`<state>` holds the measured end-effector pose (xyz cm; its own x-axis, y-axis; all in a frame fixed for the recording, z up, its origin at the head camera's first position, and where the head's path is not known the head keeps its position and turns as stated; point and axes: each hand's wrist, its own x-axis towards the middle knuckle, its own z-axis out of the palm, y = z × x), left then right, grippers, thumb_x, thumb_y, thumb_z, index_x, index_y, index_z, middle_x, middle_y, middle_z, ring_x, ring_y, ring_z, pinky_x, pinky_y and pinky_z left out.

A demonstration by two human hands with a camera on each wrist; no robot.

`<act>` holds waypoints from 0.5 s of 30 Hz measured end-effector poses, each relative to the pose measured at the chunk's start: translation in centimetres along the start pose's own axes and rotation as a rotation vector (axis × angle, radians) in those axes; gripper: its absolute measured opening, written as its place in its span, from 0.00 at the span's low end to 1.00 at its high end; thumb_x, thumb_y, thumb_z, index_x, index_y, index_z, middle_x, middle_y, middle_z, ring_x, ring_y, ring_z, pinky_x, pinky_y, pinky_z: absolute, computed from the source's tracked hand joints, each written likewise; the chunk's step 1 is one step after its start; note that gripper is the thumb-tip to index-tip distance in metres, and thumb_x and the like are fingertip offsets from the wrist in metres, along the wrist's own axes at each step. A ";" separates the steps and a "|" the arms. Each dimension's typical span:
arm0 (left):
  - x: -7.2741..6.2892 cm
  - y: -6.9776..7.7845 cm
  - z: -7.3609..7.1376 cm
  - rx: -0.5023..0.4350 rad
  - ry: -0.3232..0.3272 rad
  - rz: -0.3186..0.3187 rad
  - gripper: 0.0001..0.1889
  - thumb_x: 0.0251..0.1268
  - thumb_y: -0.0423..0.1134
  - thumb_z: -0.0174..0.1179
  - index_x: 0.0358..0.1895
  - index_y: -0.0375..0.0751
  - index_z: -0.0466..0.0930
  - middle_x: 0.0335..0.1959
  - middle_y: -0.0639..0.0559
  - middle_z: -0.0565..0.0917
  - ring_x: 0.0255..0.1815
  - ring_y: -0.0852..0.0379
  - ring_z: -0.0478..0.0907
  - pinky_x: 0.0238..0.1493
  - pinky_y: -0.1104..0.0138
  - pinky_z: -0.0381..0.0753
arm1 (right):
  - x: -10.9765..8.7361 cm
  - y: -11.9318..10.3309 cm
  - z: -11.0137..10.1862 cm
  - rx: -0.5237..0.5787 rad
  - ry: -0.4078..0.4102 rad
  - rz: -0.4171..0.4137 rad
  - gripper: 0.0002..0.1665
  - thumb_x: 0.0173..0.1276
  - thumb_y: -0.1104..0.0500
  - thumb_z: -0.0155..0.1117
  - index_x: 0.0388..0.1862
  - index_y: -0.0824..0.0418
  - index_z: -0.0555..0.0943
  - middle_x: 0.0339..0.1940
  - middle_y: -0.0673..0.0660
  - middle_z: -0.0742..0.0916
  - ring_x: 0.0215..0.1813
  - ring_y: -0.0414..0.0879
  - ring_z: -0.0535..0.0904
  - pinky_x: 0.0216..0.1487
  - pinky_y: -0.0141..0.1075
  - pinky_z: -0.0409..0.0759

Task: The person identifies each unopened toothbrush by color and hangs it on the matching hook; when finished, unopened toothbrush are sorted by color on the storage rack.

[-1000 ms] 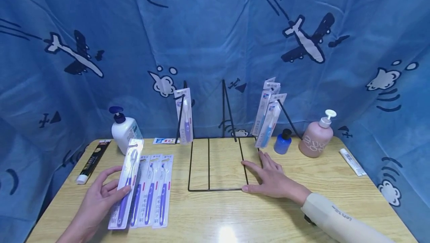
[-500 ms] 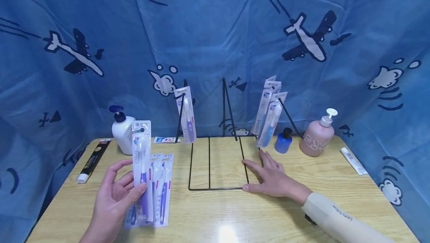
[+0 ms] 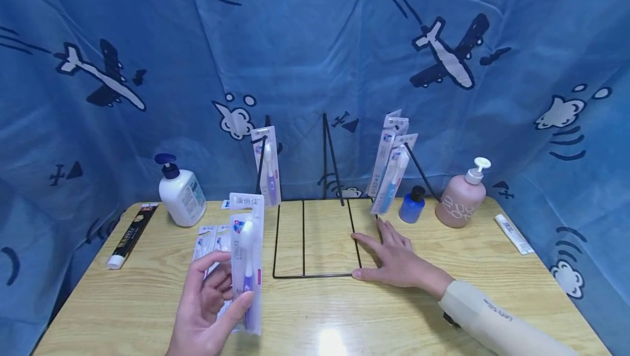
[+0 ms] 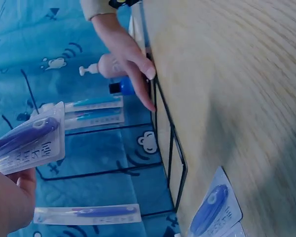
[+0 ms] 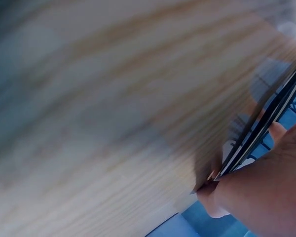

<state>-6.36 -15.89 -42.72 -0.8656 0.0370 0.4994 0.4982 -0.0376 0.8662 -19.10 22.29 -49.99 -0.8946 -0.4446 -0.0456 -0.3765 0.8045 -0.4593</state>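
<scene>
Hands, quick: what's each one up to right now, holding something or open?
Left hand: holding a packaged toothbrush.
Right hand: open, fingers spread, resting on the black wire rack.

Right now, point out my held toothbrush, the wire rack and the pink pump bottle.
Packaged purple toothbrush (image 3: 248, 266), head view: blister front.
Black wire rack (image 3: 303, 238), head view: inner base bar.
Pink pump bottle (image 3: 460, 200), head view: body.

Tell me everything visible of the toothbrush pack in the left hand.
The toothbrush pack looks like clear plastic with printed lettering and a small red mark, enclosing a purple-handled toothbrush, pale head upward. It is roughly upright, held off the table, pinched at its lower half by the left hand.
</scene>
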 end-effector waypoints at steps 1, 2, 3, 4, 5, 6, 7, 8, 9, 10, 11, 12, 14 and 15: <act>0.0 -0.2 0.1 0.012 -0.014 0.004 0.35 0.66 0.08 0.59 0.74 0.26 0.59 0.63 0.37 0.84 0.60 0.52 0.87 0.54 0.64 0.89 | 0.0 0.0 0.0 -0.001 -0.001 0.003 0.52 0.73 0.27 0.69 0.88 0.46 0.66 0.87 0.81 0.49 0.86 0.79 0.43 0.75 0.81 0.50; 0.1 -0.4 0.2 0.020 -0.027 0.008 0.35 0.67 0.08 0.59 0.74 0.27 0.59 0.63 0.36 0.84 0.60 0.52 0.86 0.54 0.65 0.88 | 0.0 0.0 0.0 0.000 -0.002 0.004 0.52 0.73 0.27 0.69 0.88 0.46 0.66 0.87 0.81 0.49 0.86 0.79 0.43 0.75 0.81 0.50; 0.2 -0.6 0.3 0.023 -0.043 0.018 0.34 0.68 0.09 0.58 0.73 0.27 0.58 0.64 0.33 0.83 0.61 0.52 0.86 0.55 0.65 0.88 | 0.0 0.0 0.0 -0.001 -0.002 0.005 0.52 0.73 0.27 0.69 0.88 0.46 0.66 0.87 0.81 0.50 0.86 0.79 0.43 0.75 0.81 0.50; 0.4 -0.9 0.2 0.023 -0.062 0.030 0.33 0.69 0.09 0.57 0.73 0.27 0.58 0.65 0.30 0.81 0.63 0.52 0.85 0.55 0.66 0.88 | 0.0 0.0 0.0 0.001 0.001 0.002 0.52 0.73 0.27 0.69 0.88 0.46 0.66 0.86 0.81 0.50 0.86 0.79 0.43 0.75 0.81 0.50; 0.6 -1.2 0.2 0.022 -0.080 0.043 0.33 0.69 0.09 0.56 0.73 0.26 0.57 0.66 0.28 0.80 0.64 0.53 0.84 0.56 0.66 0.87 | 0.0 0.0 -0.1 0.004 0.002 0.000 0.52 0.73 0.27 0.69 0.88 0.46 0.66 0.86 0.81 0.50 0.86 0.79 0.43 0.74 0.82 0.50; 0.7 -1.5 0.1 0.019 -0.094 0.050 0.33 0.70 0.09 0.56 0.73 0.27 0.57 0.67 0.27 0.79 0.66 0.54 0.84 0.56 0.66 0.87 | 0.0 0.0 -0.1 0.007 0.005 -0.003 0.52 0.73 0.27 0.69 0.88 0.47 0.67 0.86 0.82 0.50 0.86 0.79 0.43 0.74 0.82 0.50; 0.9 -1.7 0.1 0.022 -0.099 0.042 0.32 0.71 0.10 0.56 0.73 0.27 0.56 0.67 0.24 0.78 0.67 0.54 0.83 0.57 0.67 0.87 | 0.0 0.2 0.1 0.003 0.015 -0.016 0.52 0.74 0.27 0.68 0.88 0.46 0.66 0.86 0.82 0.50 0.85 0.80 0.43 0.73 0.83 0.50; 1.1 -1.9 0.1 0.024 -0.103 0.035 0.32 0.71 0.10 0.56 0.74 0.27 0.56 0.68 0.21 0.76 0.68 0.54 0.82 0.57 0.66 0.87 | 0.0 0.3 0.1 0.007 0.019 -0.019 0.52 0.73 0.27 0.68 0.88 0.46 0.67 0.86 0.82 0.50 0.85 0.81 0.43 0.73 0.83 0.50; 1.3 -2.1 0.1 0.022 -0.104 0.027 0.32 0.71 0.10 0.55 0.74 0.27 0.56 0.68 0.20 0.75 0.68 0.54 0.82 0.58 0.67 0.86 | 0.1 0.3 0.2 0.010 0.023 -0.023 0.52 0.73 0.27 0.69 0.88 0.46 0.67 0.86 0.83 0.51 0.85 0.81 0.43 0.73 0.83 0.50; 1.5 -2.3 0.1 0.019 -0.103 0.023 0.32 0.71 0.10 0.55 0.73 0.27 0.56 0.68 0.19 0.75 0.68 0.55 0.82 0.58 0.67 0.86 | 0.1 0.3 0.2 0.013 0.028 -0.030 0.52 0.73 0.27 0.69 0.88 0.47 0.67 0.85 0.83 0.51 0.85 0.82 0.44 0.72 0.84 0.50; 1.7 -2.6 0.1 0.006 -0.105 0.025 0.32 0.71 0.10 0.55 0.73 0.26 0.55 0.67 0.19 0.75 0.67 0.54 0.82 0.58 0.67 0.86 | 0.1 0.4 0.3 0.015 0.030 -0.031 0.52 0.73 0.27 0.69 0.88 0.47 0.67 0.85 0.83 0.50 0.85 0.82 0.44 0.72 0.84 0.50; 2.0 -2.9 0.0 -0.004 -0.106 0.030 0.32 0.71 0.10 0.55 0.73 0.25 0.55 0.66 0.19 0.76 0.67 0.54 0.82 0.59 0.67 0.86 | 0.1 0.4 0.3 0.015 0.032 -0.034 0.52 0.73 0.27 0.69 0.88 0.47 0.67 0.85 0.83 0.50 0.85 0.82 0.44 0.72 0.84 0.50; 2.4 -3.4 0.0 -0.014 -0.109 0.039 0.31 0.72 0.10 0.55 0.73 0.24 0.55 0.66 0.20 0.76 0.67 0.54 0.83 0.61 0.67 0.85 | 0.1 0.3 0.3 0.017 0.028 -0.027 0.53 0.72 0.27 0.69 0.88 0.47 0.67 0.86 0.83 0.50 0.85 0.81 0.44 0.73 0.83 0.50; 2.7 -3.7 0.0 -0.022 -0.109 0.045 0.31 0.72 0.11 0.55 0.73 0.24 0.54 0.66 0.20 0.76 0.67 0.53 0.83 0.62 0.66 0.84 | 0.1 0.3 0.4 0.017 0.029 -0.028 0.53 0.72 0.27 0.69 0.88 0.47 0.67 0.85 0.83 0.50 0.85 0.81 0.44 0.72 0.83 0.50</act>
<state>-10.52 -15.65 -44.56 -0.8311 0.1435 0.5373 0.5340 -0.0638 0.8431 -19.25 22.34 -50.45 -0.8903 -0.4553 -0.0066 -0.3979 0.7850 -0.4748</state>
